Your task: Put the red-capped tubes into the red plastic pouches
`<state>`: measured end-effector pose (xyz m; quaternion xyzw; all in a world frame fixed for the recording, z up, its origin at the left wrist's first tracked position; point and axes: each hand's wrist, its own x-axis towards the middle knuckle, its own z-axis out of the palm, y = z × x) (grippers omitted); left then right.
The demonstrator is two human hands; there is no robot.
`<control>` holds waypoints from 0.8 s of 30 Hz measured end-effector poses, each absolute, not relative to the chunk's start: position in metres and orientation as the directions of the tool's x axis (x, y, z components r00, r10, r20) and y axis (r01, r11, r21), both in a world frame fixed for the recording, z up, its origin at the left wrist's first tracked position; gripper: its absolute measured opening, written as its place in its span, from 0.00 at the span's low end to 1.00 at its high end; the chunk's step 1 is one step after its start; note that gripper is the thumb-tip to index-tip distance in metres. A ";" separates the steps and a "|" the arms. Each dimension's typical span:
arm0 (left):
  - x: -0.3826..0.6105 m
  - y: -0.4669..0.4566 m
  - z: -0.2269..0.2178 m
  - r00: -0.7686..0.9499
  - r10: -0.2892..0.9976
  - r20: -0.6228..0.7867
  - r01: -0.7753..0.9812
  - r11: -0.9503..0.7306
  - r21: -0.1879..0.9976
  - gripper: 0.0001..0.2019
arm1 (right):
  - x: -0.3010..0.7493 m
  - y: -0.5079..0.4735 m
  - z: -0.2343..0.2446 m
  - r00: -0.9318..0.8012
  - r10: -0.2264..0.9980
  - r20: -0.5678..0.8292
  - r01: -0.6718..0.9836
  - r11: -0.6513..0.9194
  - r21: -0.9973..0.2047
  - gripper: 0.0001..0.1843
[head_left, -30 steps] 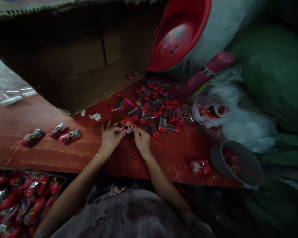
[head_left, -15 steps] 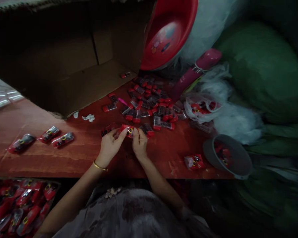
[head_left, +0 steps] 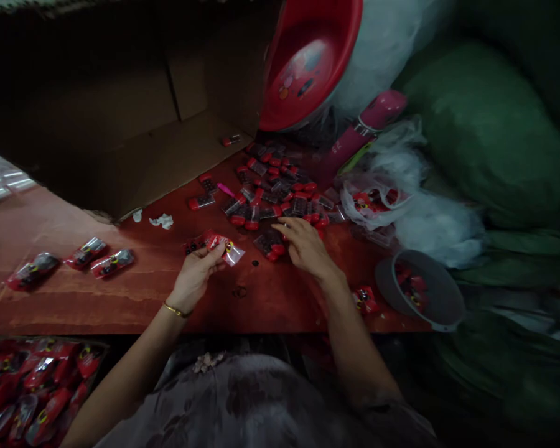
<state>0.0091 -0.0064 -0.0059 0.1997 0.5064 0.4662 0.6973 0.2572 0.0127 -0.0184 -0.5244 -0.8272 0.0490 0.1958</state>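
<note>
My left hand (head_left: pixel 195 274), with a gold bangle at the wrist, pinches a small red and clear plastic packet (head_left: pixel 233 252) with a yellow mark. Beside that hand lie small dark pieces in a red pack (head_left: pixel 192 245), partly covered by the fingers. My right hand (head_left: pixel 307 247) is at the near edge of a pile of small clear containers with red ends (head_left: pixel 280 186). Its fingers are stretched and apart, with nothing visible in them. Just left of it sits a clear container with red (head_left: pixel 269 246).
Filled packets lie on the red table (head_left: pixel 158 305), at left (head_left: pixel 112 262) and right (head_left: pixel 364 300). A grey tub (head_left: pixel 420 289) stands near the right edge. An open cardboard box (head_left: pixel 121 149), a red basin (head_left: pixel 303 68) and a pink flask (head_left: pixel 361 127) are behind. A full carton (head_left: pixel 42 386) is lower left.
My right hand has let go of the packet and moved right to the pile. My left hand keeps the packet and has shifted slightly left. The view has also moved a little.
</note>
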 end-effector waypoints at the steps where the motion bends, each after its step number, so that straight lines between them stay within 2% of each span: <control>1: 0.011 -0.008 -0.006 0.099 0.837 -0.539 -0.450 0.521 0.725 0.18 | 0.267 0.017 -0.020 -0.428 0.880 0.204 0.859 0.467 -0.211 0.31; 3: 0.013 -0.010 -0.007 0.178 0.807 -0.563 -0.450 0.576 0.683 0.16 | 0.278 0.023 -0.026 -0.492 0.864 0.104 0.857 0.502 -0.114 0.33; 5: 0.014 -0.012 -0.008 0.236 0.787 -0.570 -0.454 0.608 0.651 0.16 | 0.280 0.024 -0.032 -0.520 0.850 0.090 0.847 0.526 -0.079 0.30; 7: 0.011 -0.013 -0.009 0.267 0.776 -0.571 -0.462 0.623 0.631 0.16 | 0.280 0.020 -0.037 -0.514 0.842 0.163 0.844 0.531 -0.081 0.24; 10: 0.006 -0.012 -0.009 0.273 0.771 -0.576 -0.462 0.630 0.624 0.16 | 0.276 0.005 -0.037 -0.420 0.820 0.388 0.851 0.505 -0.146 0.12; 14: 0.006 -0.011 -0.007 0.253 0.769 -0.587 -0.437 0.633 0.640 0.16 | 0.255 -0.026 -0.029 -0.326 0.722 0.610 0.767 0.580 -0.276 0.11; 19: 0.009 -0.014 -0.006 0.241 0.742 -0.626 -0.397 0.664 0.634 0.18 | 0.223 -0.052 -0.027 -0.376 0.616 0.692 0.614 0.725 -0.312 0.12; 22: 0.006 -0.016 -0.005 0.253 0.743 -0.620 -0.369 0.666 0.649 0.19 | 0.219 -0.057 -0.031 -0.412 0.619 0.668 0.637 0.720 -0.275 0.09; 24: 0.002 -0.017 -0.004 0.264 0.742 -0.616 -0.356 0.669 0.653 0.19 | 0.219 -0.057 -0.033 -0.452 0.624 0.637 0.660 0.715 -0.233 0.10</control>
